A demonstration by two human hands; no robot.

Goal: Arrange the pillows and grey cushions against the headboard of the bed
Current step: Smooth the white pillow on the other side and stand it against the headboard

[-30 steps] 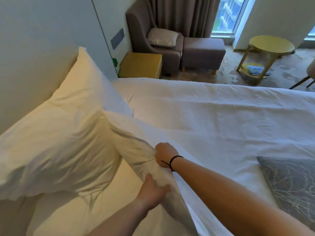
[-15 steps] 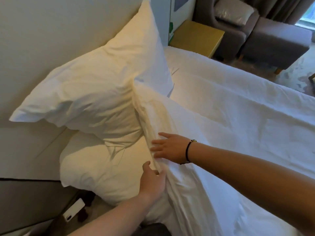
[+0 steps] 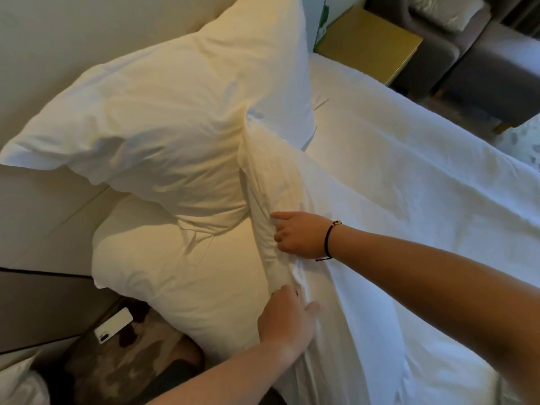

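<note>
A large white pillow (image 3: 163,118) leans upright against the cream headboard (image 3: 58,33). Below it a second white pillow (image 3: 175,273) lies flat at the head of the bed. The folded edge of the white duvet (image 3: 268,229) runs beside both pillows. My right hand (image 3: 301,235), with a black wristband, rests on that edge, fingers curled against the fold. My left hand (image 3: 287,317) presses flat on the duvet just below, fingers spread. No grey cushion is in view.
A gold bedside table (image 3: 371,42) stands beyond the far side of the bed, with a grey armchair and footstool (image 3: 479,59) behind it. A white phone (image 3: 114,328) lies on the floor by the near bedside. White duvet (image 3: 409,200) covers the bed.
The view has swung down and left toward the headboard. Both hands let go of the bunched duvet edge and now lie on it; the right hand's fingers have curled in.
</note>
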